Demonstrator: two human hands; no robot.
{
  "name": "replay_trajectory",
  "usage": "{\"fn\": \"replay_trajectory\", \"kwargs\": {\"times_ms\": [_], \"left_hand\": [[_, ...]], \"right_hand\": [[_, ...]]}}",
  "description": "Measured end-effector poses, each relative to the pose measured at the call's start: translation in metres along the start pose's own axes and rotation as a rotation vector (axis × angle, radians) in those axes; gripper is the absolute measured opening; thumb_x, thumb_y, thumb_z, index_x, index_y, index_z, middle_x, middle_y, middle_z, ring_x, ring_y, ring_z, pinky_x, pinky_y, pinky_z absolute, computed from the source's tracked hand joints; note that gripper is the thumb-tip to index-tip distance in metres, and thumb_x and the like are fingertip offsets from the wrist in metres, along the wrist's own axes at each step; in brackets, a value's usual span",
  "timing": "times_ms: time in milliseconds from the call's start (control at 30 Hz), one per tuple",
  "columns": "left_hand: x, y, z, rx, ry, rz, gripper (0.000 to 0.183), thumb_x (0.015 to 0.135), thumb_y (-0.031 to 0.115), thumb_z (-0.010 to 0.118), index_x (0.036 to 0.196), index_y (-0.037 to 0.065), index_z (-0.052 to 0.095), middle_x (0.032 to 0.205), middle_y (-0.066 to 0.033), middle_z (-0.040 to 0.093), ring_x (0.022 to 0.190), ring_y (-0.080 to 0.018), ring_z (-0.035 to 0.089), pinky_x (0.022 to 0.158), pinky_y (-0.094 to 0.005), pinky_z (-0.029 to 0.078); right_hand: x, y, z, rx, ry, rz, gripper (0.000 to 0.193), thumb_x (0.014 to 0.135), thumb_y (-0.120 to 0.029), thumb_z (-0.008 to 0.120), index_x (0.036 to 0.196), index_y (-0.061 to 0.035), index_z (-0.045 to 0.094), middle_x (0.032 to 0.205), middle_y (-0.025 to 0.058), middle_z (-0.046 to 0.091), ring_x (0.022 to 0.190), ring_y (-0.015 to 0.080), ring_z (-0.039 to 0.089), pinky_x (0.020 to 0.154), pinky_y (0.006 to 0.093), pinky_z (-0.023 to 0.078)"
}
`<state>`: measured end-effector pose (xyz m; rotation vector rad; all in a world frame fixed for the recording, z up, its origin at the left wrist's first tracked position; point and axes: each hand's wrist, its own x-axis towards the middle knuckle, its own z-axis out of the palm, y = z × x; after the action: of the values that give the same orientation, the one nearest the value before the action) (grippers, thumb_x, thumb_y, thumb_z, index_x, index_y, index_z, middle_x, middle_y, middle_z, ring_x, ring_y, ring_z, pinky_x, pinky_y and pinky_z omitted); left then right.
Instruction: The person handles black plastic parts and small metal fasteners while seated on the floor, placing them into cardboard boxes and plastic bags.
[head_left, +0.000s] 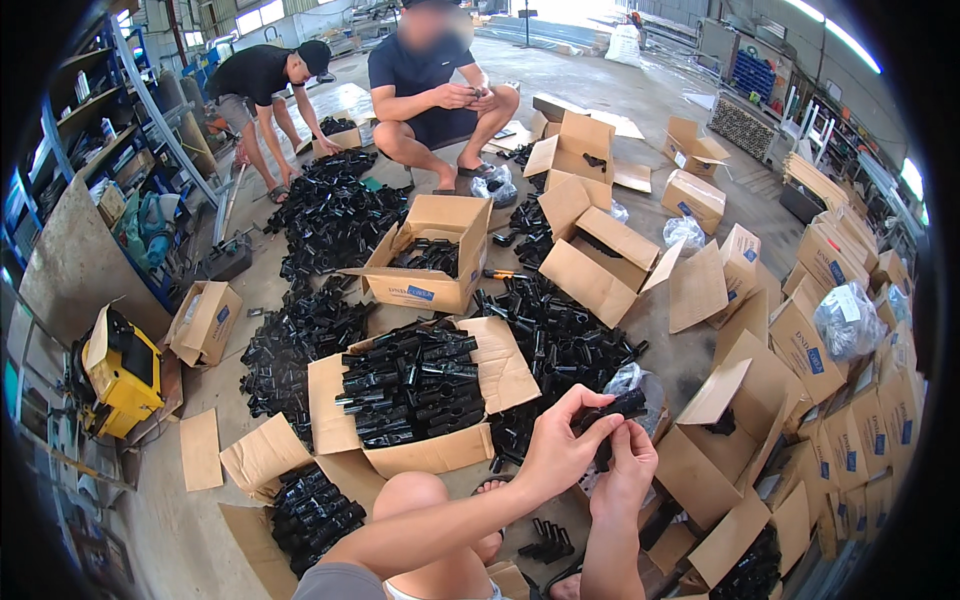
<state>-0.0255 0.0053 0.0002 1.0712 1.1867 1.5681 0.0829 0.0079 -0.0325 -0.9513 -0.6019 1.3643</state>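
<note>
— What do the hands hold?

— A black plastic fitting [612, 408], pinched by the left hand [556, 448] and right hand [625, 472], just right of the open carton of black fittings [410, 390].

— What stays unclear?

— The fitting's lower half is hidden behind fingers. Beyond the carton, a crouching co-worker [437, 85] works something too small to identify.

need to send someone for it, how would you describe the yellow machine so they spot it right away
Start at the blue shelving along the left wall and follow it down toward the near corner. There, just left of a small open cardboard box, sits the yellow machine. It is the only bright yellow, boxy thing among brown cartons and black parts.
</note>
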Motion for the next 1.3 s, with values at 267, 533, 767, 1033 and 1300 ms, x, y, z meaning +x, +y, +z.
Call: {"fn": "replay_trajectory", "kwargs": {"times_ms": [267,533,767,1033,1300], "left_hand": [[0.0,0.008,-0.001,0.019,-0.049,-0.085,0.019,0.093,0.004,0.072,0.109,0.002,0.063,0.106,-0.0033,0.068,0.096,-0.0075,0.061,0.081,-0.0239,0.051],[0.001,0.004,-0.004,0.02,-0.042,-0.067,0.019,0.093,0.006,0.073,0.109,0.002,0.063,0.104,-0.0022,0.068,0.094,-0.0063,0.061,0.078,-0.0228,0.05],[-0.001,0.01,-0.004,0.071,-0.055,-0.104,0.02,0.093,0.009,0.073,0.11,0.002,0.064,0.102,0.0002,0.067,0.089,-0.0024,0.055,0.072,-0.0203,0.047],[-0.003,0.016,-0.003,0.054,-0.062,-0.109,0.02,0.093,0.007,0.073,0.11,0.001,0.063,0.107,-0.0029,0.068,0.099,-0.0055,0.058,0.081,-0.0223,0.051],[-0.001,0.006,-0.005,0.032,-0.041,-0.125,0.021,0.093,0.005,0.072,0.11,0.0,0.062,0.113,-0.0062,0.068,0.107,-0.0095,0.06,0.09,-0.0254,0.051]], "right_hand": [[-0.003,-0.001,0.0,-0.082,0.015,-0.014,0.014,0.096,-0.01,0.07,0.107,-0.0018,0.071,0.089,-0.0032,0.07,0.074,0.0,0.056,0.06,0.017,0.037],[-0.01,-0.014,0.008,-0.129,-0.001,0.017,0.017,0.095,-0.011,0.071,0.108,-0.001,0.07,0.094,-0.0014,0.068,0.077,0.0026,0.056,0.063,0.0177,0.037],[-0.01,-0.006,0.005,-0.138,-0.003,-0.053,0.016,0.097,-0.014,0.07,0.107,-0.0025,0.066,0.097,-0.0013,0.066,0.082,0.0033,0.057,0.067,0.0191,0.038],[-0.008,0.003,0.001,-0.34,-0.053,-0.217,0.021,0.104,-0.02,0.059,0.108,-0.0004,0.066,0.1,0.0012,0.066,0.091,0.008,0.058,0.081,0.0241,0.045],[-0.01,-0.002,0.017,-0.182,-0.004,-0.129,0.018,0.104,-0.017,0.059,0.107,-0.0009,0.065,0.104,0.0019,0.065,0.092,0.0094,0.059,0.083,0.024,0.045]]}}
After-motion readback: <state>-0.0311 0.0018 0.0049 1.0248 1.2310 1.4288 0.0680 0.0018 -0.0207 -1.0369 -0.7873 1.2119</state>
